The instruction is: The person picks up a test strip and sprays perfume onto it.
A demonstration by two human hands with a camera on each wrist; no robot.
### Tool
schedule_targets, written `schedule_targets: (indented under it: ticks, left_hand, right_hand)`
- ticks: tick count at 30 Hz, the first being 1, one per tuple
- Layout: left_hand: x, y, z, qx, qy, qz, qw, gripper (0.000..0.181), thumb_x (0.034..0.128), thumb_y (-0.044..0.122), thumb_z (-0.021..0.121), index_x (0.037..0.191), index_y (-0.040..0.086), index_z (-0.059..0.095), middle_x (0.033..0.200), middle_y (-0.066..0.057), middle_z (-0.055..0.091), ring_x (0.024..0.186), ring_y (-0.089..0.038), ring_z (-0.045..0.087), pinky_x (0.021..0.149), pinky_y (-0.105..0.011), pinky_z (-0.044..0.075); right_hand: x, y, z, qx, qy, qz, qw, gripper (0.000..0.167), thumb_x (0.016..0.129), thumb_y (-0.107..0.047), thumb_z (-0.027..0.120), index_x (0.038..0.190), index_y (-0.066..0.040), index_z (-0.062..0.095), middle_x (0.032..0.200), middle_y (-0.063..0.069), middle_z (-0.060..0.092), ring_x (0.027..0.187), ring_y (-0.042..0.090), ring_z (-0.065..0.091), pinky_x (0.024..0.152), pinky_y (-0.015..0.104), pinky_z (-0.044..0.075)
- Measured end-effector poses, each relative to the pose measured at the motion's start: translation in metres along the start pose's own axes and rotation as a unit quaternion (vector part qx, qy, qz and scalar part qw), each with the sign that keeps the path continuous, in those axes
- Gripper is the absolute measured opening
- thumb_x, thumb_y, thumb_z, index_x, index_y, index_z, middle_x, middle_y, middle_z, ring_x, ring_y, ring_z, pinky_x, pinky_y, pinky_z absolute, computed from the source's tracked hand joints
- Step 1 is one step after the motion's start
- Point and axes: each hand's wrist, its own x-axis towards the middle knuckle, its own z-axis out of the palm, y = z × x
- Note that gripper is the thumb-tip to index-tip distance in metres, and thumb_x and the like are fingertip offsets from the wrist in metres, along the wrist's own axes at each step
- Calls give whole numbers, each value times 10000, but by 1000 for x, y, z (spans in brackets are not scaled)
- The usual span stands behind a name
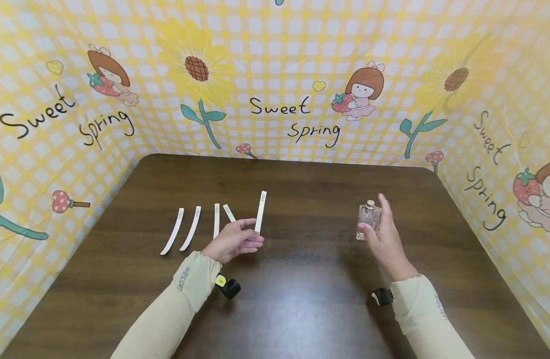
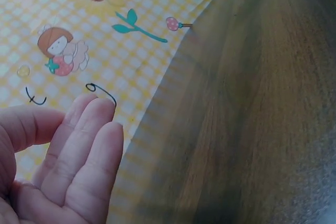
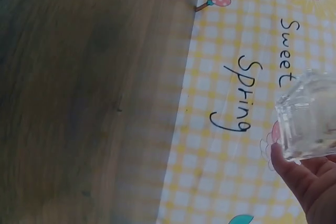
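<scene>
In the head view my left hand [image 1: 233, 242] pinches a white perfume test strip [image 1: 261, 209] between thumb and fingers, so that it stands nearly upright. The strip does not show in the left wrist view, where the fingers [image 2: 100, 166] appear close up. To the right, my right hand [image 1: 387, 244] grips a clear glass perfume bottle [image 1: 368, 217], held upright with the thumb across its front. The index finger reaches up beside the silver spray top [image 1: 370, 204]. In the right wrist view the lower part of the bottle [image 3: 310, 119] shows at the right edge.
Several more test strips lie left of my left hand, among them a curved one [image 1: 173, 232] and a straight one [image 1: 217, 219] partly behind the hand. Brown wooden table [image 1: 301, 279] lies below. A yellow checked cloth [image 1: 275, 60] stands around its back and sides.
</scene>
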Motion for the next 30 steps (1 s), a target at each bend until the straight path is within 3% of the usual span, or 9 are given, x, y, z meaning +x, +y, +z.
schedule_targets:
  ticks: [3, 7, 10, 13, 16, 23, 30]
  left_hand:
    - [4, 0, 0, -201, 71, -21, 9998, 607, 928, -44, 488, 1464, -75, 206, 786, -51, 672, 683, -110, 673, 730, -310, 578]
    - [7, 0, -1, -388, 151, -45, 9991, 595, 935, -50, 479, 1465, -70, 209, 772, -52, 669, 671, -114, 671, 751, -323, 575]
    - [10, -1, -1, -501, 180, -53, 9986, 581, 942, -42, 481, 1461, -68, 222, 792, -62, 675, 695, -128, 677, 781, -343, 568]
    - [13, -2, -1, -580, 182, -84, 9981, 569, 952, -26, 484, 1460, -65, 230, 823, -70, 680, 715, -133, 679, 814, -362, 557]
    - [16, -5, 0, -676, 211, -119, 9974, 564, 959, -19, 481, 1462, -61, 230, 827, -69, 680, 730, -138, 681, 818, -356, 555]
    - [25, -10, 0, -1042, 366, -109, 9938, 576, 963, -38, 452, 1470, -78, 181, 781, -61, 666, 701, -134, 675, 748, -306, 573]
    - [27, -14, -1, -1211, 465, -81, 9915, 585, 966, -42, 436, 1473, -83, 148, 782, -61, 665, 698, -129, 673, 755, -306, 572]
  right_hand:
    - [2, 0, -7, 387, 12, 675, 9970, 857, 902, -1, 603, 1491, 36, -18, 1194, 308, 445, 995, 359, 528, 739, 57, 443]
    - [3, 5, -16, 28, 224, 828, 9963, 751, 868, 36, 648, 1445, 101, 172, 1211, 328, 450, 1020, 385, 517, 735, 10, 374]
    - [1, 11, -24, -399, 325, 869, 9949, 642, 850, 51, 672, 1373, 131, 308, 1211, 329, 473, 1025, 400, 518, 760, 109, 410]
    - [-2, 17, -31, -757, 280, 891, 9928, 597, 845, 40, 684, 1335, 141, 358, 1187, 342, 495, 1015, 427, 525, 817, 337, 472]
    - [-5, 23, -38, -1119, 78, 903, 9896, 583, 852, 13, 686, 1321, 152, 369, 1175, 376, 506, 1004, 465, 530, 827, 551, 449]
    - [-11, 35, -49, -1647, -335, 1197, 9785, 593, 858, -36, 697, 1304, 172, 367, 1121, 400, 522, 949, 477, 549, 780, 573, 460]
    - [-14, 38, -50, -1806, -469, 1206, 9750, 577, 816, -43, 740, 1240, 171, 410, 1060, 367, 554, 854, 426, 585, 702, 523, 498]
